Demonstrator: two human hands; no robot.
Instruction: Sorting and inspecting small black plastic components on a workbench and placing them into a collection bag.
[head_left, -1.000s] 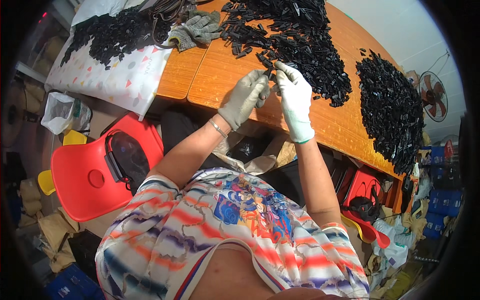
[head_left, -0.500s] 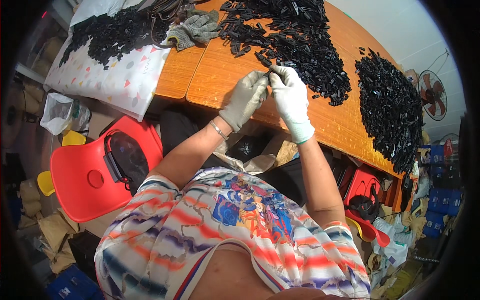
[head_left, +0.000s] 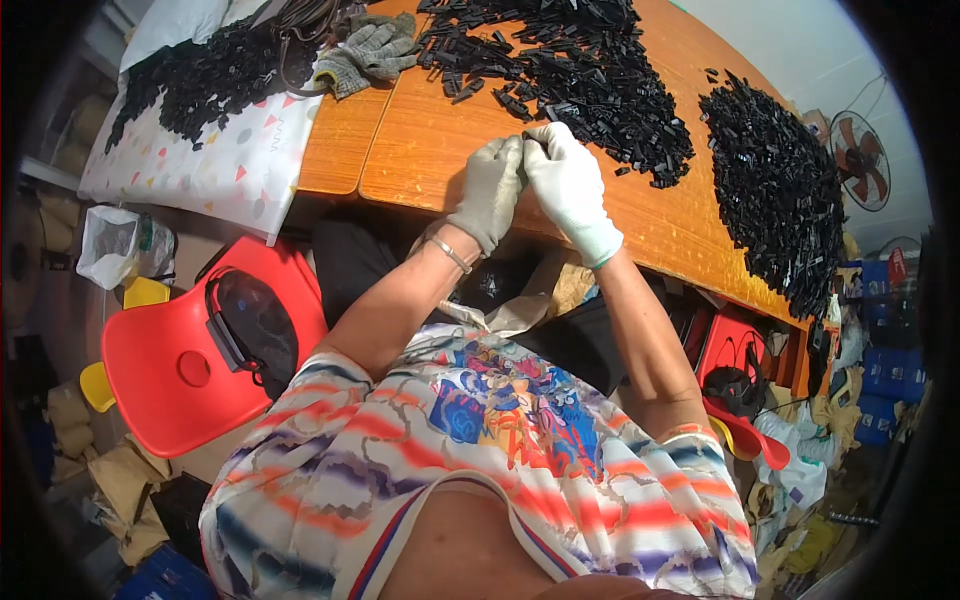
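My left hand (head_left: 489, 192), in a greyish work glove, and my right hand (head_left: 567, 187), in a white one, meet at the fingertips over the table's near edge. The fingers of both are closed in a pinch. Between them a small black plastic piece (head_left: 524, 152) shows only as a dark sliver; the gloves hide most of it. Just beyond my fingertips lies a large loose heap of small black plastic pieces (head_left: 610, 105) on the orange-brown wooden table (head_left: 425, 150).
Another heap of black pieces (head_left: 775, 190) covers the table's right end. At left, more black pieces (head_left: 215, 85) lie on a patterned white cover (head_left: 235, 175), near a grey knit glove (head_left: 368, 55). A red chair (head_left: 165, 370) holding a black bag (head_left: 255, 320) stands by my left arm.
My fingertips have drawn closer together, and the black piece between them is now mostly covered. The right hand has turned, with its back more upward. The whole view has shifted slightly.
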